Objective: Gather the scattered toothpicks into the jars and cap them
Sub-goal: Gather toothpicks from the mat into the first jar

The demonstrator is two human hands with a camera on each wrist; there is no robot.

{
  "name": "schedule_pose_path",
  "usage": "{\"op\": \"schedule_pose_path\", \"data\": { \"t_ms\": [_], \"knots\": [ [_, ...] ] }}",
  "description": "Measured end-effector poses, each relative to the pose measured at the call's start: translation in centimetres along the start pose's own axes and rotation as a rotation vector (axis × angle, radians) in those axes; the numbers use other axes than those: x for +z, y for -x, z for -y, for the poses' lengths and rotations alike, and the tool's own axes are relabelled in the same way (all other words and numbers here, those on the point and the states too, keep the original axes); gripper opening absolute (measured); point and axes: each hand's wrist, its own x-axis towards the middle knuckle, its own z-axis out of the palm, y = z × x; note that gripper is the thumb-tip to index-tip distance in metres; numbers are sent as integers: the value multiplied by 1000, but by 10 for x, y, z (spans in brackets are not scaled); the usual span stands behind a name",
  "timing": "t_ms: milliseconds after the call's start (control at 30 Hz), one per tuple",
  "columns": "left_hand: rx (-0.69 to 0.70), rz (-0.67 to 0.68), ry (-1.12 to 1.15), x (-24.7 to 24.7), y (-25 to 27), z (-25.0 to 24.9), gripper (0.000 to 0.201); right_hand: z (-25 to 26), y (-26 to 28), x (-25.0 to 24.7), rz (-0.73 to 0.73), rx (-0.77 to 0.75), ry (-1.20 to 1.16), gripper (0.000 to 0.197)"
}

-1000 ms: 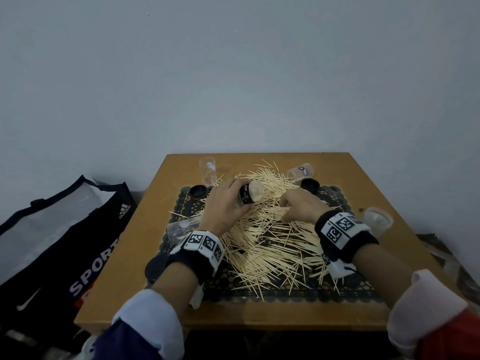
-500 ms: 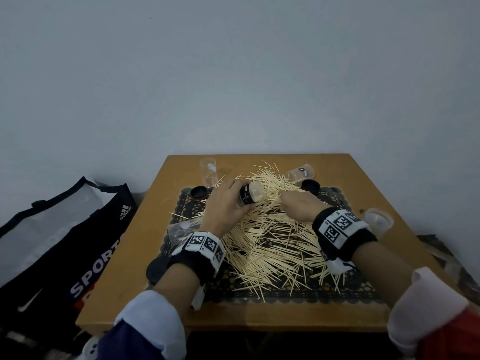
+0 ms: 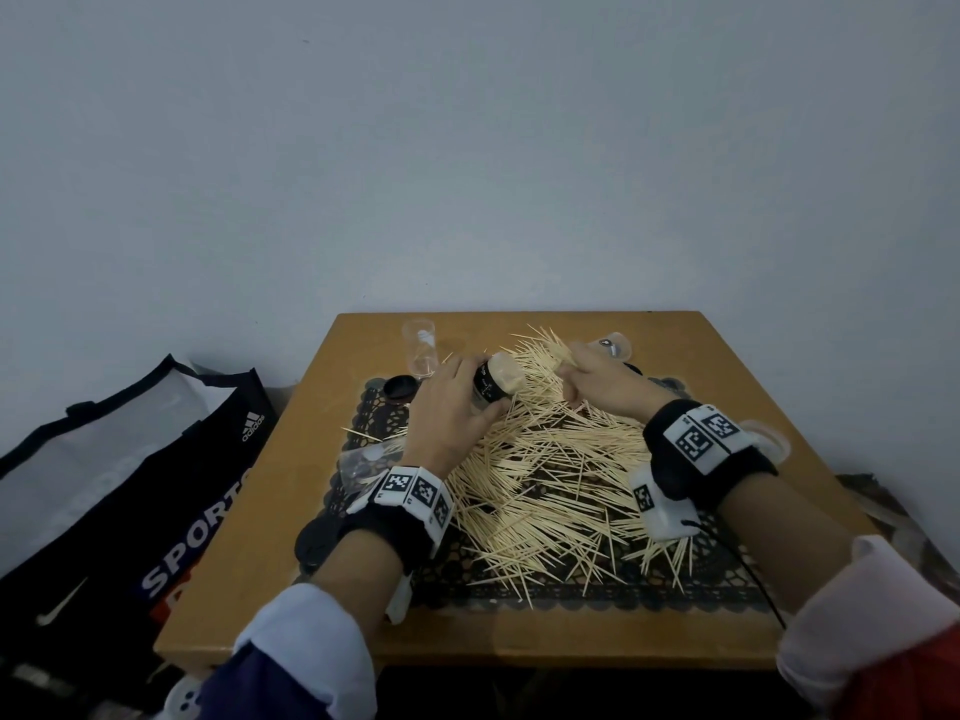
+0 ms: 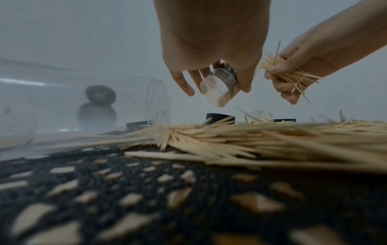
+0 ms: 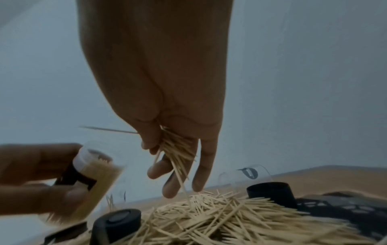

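Thin pale wooden toothpicks [image 3: 540, 475] lie in a loose, crisscrossed heap over the black lace mat [image 3: 597, 589] that covers the middle of your square wooden table [image 3: 810, 407]. Your left hand [image 3: 447, 407] grips a small clear plastic jar with a black label band [image 3: 493, 384], fingers and thumb curled round its body; the jar is tilted with its mouth toward your right hand and is packed with toothpicks. That hand is raised above the heap, toward the table's far edge, with the wrist low over the mat. Your right hand [image 3: 597, 379] pinches a ragged bundle of toothpicks [image 4: 289, 73] between thumb and curled fingers, held just beside the jar's mouth; in the right wrist view some sticks hang down past the fingertips [image 5: 169, 189] toward the heap. An empty clear jar [image 3: 420, 345] stands upright near the far left corner, with a round black cap [image 3: 399, 387] beside it on the mat's edge. Another clear jar [image 3: 613, 345] lies on its side near the far edge, behind your right hand.
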Motion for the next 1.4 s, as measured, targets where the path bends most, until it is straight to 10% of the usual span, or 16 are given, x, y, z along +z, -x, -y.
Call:
{"op": "schedule_pose_path", "data": {
  "t_ms": [867, 1400],
  "knots": [
    [24, 75, 76, 4, 0, 2, 59, -4, -9, 3, -17, 75, -167, 8],
    [53, 102, 121, 5, 0, 0, 59, 33, -27, 37, -473, -242, -1002, 14]
  ]
}}
